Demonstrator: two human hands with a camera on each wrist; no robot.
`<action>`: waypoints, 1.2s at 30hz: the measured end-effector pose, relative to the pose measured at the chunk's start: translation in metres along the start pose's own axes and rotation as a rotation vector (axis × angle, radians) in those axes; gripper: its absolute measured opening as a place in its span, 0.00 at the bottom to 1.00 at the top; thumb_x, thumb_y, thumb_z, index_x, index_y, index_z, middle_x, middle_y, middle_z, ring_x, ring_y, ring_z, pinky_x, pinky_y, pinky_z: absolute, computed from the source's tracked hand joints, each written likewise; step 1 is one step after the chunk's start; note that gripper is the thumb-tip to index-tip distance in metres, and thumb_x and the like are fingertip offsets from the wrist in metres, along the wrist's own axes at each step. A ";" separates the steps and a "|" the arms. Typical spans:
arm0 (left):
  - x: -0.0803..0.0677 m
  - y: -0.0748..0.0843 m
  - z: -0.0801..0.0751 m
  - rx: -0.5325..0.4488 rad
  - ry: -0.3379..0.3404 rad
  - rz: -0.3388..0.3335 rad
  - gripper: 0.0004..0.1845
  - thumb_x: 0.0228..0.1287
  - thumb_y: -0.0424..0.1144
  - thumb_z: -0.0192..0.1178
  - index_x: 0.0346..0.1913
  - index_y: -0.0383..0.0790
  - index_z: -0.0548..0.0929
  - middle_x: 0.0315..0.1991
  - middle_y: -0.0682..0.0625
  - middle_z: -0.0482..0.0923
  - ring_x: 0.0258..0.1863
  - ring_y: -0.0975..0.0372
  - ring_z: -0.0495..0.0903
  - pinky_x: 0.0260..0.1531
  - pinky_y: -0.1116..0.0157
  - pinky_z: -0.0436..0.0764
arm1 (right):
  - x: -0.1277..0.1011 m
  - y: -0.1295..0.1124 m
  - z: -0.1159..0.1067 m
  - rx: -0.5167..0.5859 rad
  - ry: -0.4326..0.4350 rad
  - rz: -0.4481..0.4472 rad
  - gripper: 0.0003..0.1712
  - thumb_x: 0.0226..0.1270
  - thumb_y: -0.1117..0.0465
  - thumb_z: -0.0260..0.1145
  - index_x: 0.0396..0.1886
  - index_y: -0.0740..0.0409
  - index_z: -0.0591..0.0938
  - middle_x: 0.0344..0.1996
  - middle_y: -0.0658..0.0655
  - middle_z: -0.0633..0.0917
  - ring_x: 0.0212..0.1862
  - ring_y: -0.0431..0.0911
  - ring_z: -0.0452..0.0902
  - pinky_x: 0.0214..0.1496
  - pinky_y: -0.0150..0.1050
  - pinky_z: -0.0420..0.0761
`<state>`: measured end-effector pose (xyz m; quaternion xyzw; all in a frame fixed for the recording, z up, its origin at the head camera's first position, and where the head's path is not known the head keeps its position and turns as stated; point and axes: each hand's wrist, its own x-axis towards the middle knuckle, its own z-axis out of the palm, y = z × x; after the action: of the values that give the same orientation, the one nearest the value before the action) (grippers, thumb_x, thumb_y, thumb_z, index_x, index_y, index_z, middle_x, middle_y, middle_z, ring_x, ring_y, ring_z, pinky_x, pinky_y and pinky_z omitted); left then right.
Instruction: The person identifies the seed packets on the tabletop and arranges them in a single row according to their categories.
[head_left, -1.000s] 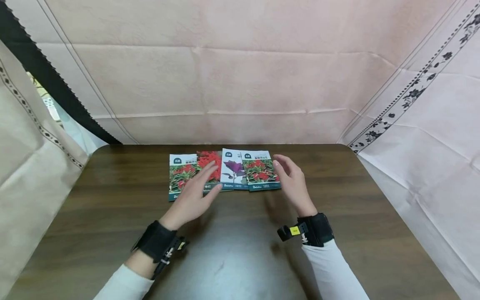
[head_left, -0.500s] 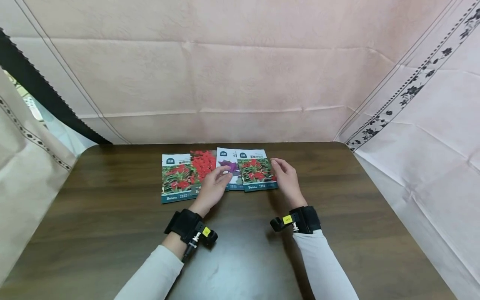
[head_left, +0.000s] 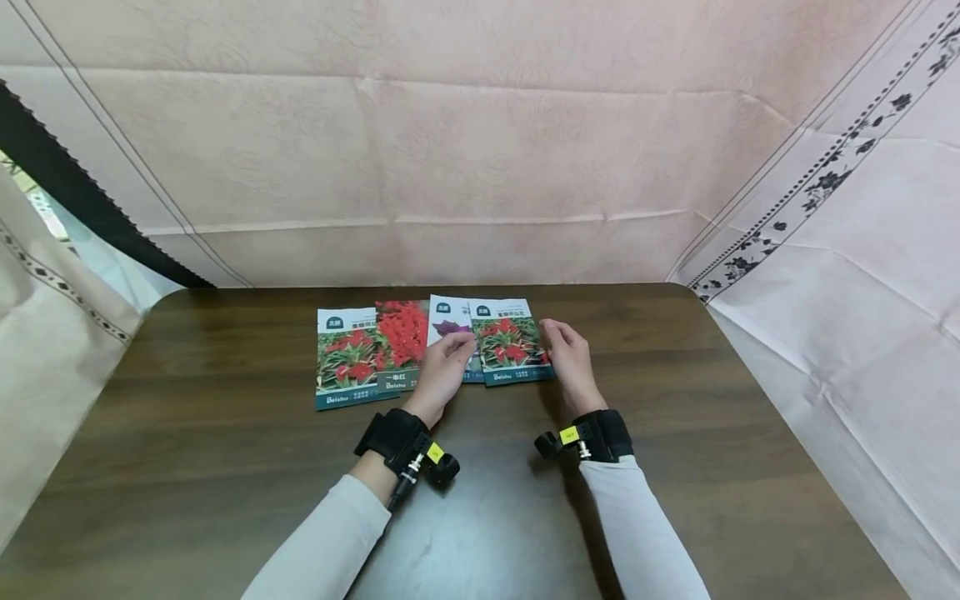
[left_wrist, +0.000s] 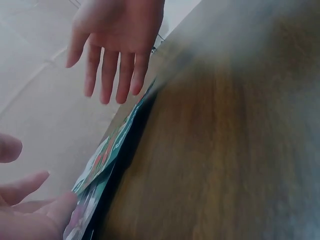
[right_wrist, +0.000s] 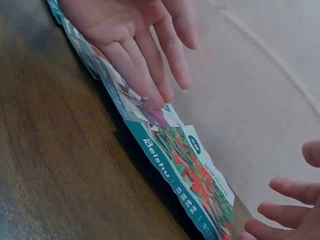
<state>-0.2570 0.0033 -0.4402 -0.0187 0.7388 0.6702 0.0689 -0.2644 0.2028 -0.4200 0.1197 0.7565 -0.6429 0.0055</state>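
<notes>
Several flower seed packets lie in an overlapping row near the table's far edge. From left to right come a red-flower packet (head_left: 347, 358), one with dense red blooms (head_left: 402, 329), a purple-flower packet (head_left: 447, 314) and another red-flower packet (head_left: 510, 343). My left hand (head_left: 440, 373) is over the purple packet and hides its lower part. Its fingertips touch the purple print in the right wrist view, fingers extended. At the right end of the row, my right hand (head_left: 573, 363) has its relaxed fingers right at the last packet's edge. Neither hand grips a packet.
The brown wooden table (head_left: 262, 500) extends around the packets. Behind its far edge hangs a pale cloth (head_left: 450, 167), and another cloth with a floral border (head_left: 862, 333) drapes on the right. Both wrists wear black camera straps (head_left: 393, 437).
My left hand has moved right from the dense-red packet to the purple one, its fingers drawing in. My right hand has come closer to the last packet's edge. The view has shifted slightly.
</notes>
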 end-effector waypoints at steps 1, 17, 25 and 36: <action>0.001 -0.001 0.001 0.002 0.004 0.000 0.20 0.67 0.49 0.51 0.57 0.44 0.74 0.64 0.52 0.65 0.64 0.57 0.64 0.60 0.55 0.66 | 0.000 0.001 0.001 -0.001 0.002 0.005 0.27 0.69 0.42 0.48 0.60 0.51 0.71 0.62 0.51 0.69 0.65 0.45 0.62 0.67 0.46 0.63; 0.009 -0.007 0.012 0.005 -0.010 0.017 0.19 0.68 0.47 0.49 0.56 0.43 0.75 0.72 0.50 0.51 0.72 0.61 0.49 0.66 0.57 0.60 | 0.010 0.015 0.002 0.023 -0.023 0.027 0.37 0.64 0.32 0.44 0.61 0.52 0.70 0.64 0.51 0.68 0.68 0.45 0.59 0.70 0.45 0.56; 0.013 -0.003 0.016 0.003 -0.006 0.016 0.19 0.68 0.48 0.49 0.56 0.43 0.75 0.72 0.50 0.50 0.70 0.59 0.54 0.64 0.57 0.62 | 0.014 0.014 0.004 0.034 -0.030 0.021 0.39 0.62 0.31 0.45 0.61 0.53 0.70 0.65 0.50 0.67 0.68 0.45 0.58 0.70 0.45 0.56; 0.019 -0.005 0.019 -0.007 0.005 0.017 0.19 0.68 0.47 0.49 0.56 0.43 0.76 0.71 0.51 0.52 0.70 0.59 0.55 0.64 0.57 0.62 | 0.014 0.013 0.004 0.069 -0.027 0.026 0.38 0.63 0.31 0.45 0.60 0.54 0.71 0.64 0.52 0.67 0.67 0.45 0.58 0.69 0.44 0.59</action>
<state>-0.2733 0.0229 -0.4493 -0.0141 0.7365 0.6735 0.0613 -0.2766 0.2033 -0.4356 0.1208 0.7323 -0.6699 0.0199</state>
